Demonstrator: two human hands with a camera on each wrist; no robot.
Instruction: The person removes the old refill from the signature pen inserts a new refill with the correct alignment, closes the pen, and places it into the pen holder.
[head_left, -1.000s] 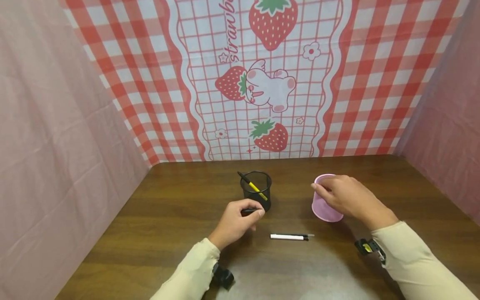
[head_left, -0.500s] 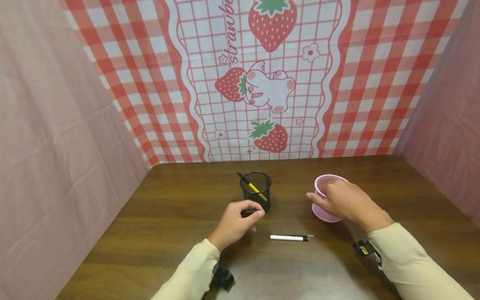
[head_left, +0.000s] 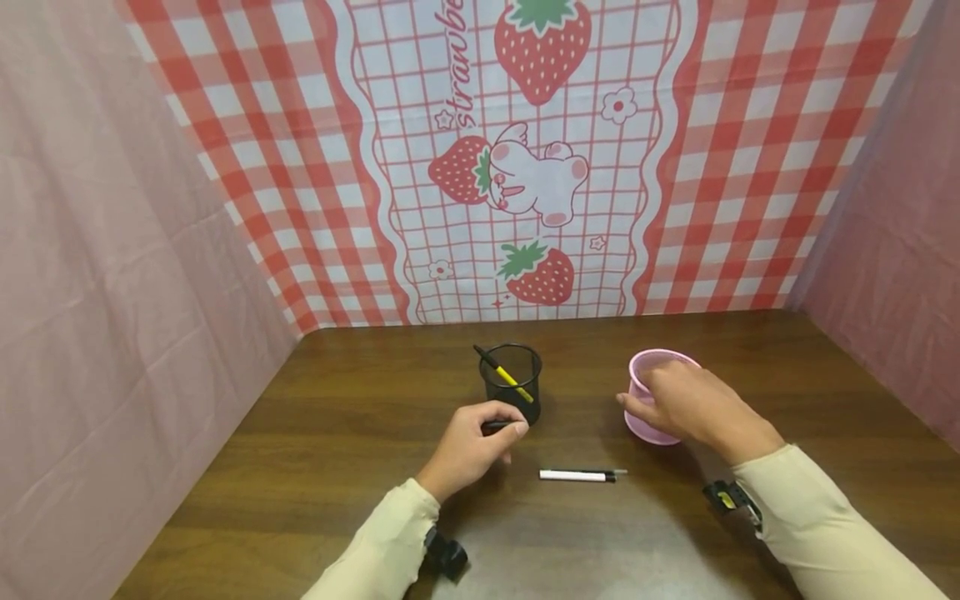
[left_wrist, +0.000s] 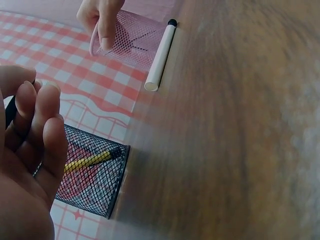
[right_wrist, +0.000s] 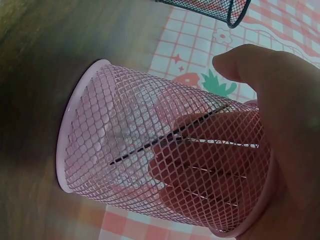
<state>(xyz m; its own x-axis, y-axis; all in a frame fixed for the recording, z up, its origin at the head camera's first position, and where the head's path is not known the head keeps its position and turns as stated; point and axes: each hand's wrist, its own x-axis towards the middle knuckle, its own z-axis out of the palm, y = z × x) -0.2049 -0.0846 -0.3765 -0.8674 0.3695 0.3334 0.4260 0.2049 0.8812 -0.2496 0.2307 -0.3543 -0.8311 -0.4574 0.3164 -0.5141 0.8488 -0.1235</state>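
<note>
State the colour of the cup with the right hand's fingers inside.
Pink: the cup has open mesh walls, seen best in the right wrist view.

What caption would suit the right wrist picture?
The right hand reaches into a round pink mesh cup, a round black mesh cup cropped above.

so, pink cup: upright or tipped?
Upright. In the head view the pink cup shows its rim facing up, the right hand partly inside; in the right wrist view its base meets the table.

left sleeve (head_left: pixel 382 537): pale cream | right sleeve (head_left: pixel 832 517): matching | wrist cameras (head_left: pixel 448 556): black (right one shows yellow)
</note>
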